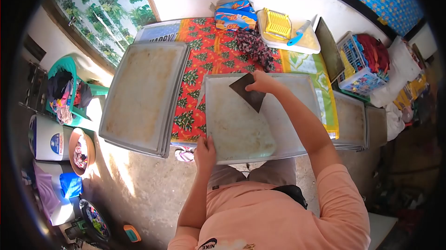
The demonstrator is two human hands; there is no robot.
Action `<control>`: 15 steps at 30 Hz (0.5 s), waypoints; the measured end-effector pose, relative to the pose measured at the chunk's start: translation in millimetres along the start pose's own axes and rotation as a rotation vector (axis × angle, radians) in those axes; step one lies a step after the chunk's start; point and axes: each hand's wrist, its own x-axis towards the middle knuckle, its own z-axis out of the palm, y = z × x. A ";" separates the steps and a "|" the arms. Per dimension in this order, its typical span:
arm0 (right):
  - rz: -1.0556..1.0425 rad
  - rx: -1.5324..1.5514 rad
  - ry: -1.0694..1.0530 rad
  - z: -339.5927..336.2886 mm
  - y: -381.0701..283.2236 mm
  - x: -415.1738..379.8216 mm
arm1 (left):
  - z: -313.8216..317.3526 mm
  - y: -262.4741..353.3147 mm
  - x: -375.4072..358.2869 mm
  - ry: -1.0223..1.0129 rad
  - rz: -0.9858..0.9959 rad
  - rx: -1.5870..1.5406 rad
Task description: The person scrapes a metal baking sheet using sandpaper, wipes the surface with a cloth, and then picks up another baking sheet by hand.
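Red tree-patterned cloth [200, 41] lies beneath a dull, brown-stained tray [239, 131] — its near rim close to the person's waist. Left hand [205, 152] grips the left edge; right hand [258, 82] pinches a dark flat plate [245, 93] — cloth separates tray from stacked trays [139, 96].

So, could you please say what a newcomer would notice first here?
Probably the red tree-print tablecloth in the middle. Next, the dark flat square in the right hand, over the near tray. The stacked trays to the left also stand out.
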 end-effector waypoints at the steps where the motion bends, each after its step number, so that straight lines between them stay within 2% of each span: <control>1: 0.075 0.036 0.007 -9.4 -8.1 -4.4 | -0.2 0.8 0.4 -0.001 -0.007 0.003; 2: 0.147 0.071 0.012 -14.2 -13.4 -6.3 | -0.6 1.0 0.7 0.001 -0.017 0.007; 8: 0.010 0.040 -0.127 5.7 -2.0 -14.2 | -2.9 4.9 0.1 -0.010 -0.015 0.004; 10: 0.064 0.104 0.015 3.5 26.9 -2.3 | 1.5 -1.5 1.7 0.006 0.008 -0.016; 12: 0.168 0.416 -0.011 3.2 42.2 -2.4 | 1.1 -5.2 0.3 0.014 0.010 -0.022; 15: 0.024 0.000 -0.009 3.1 -26.3 -34.2 | 0.5 0.5 -0.1 -0.002 0.000 -0.008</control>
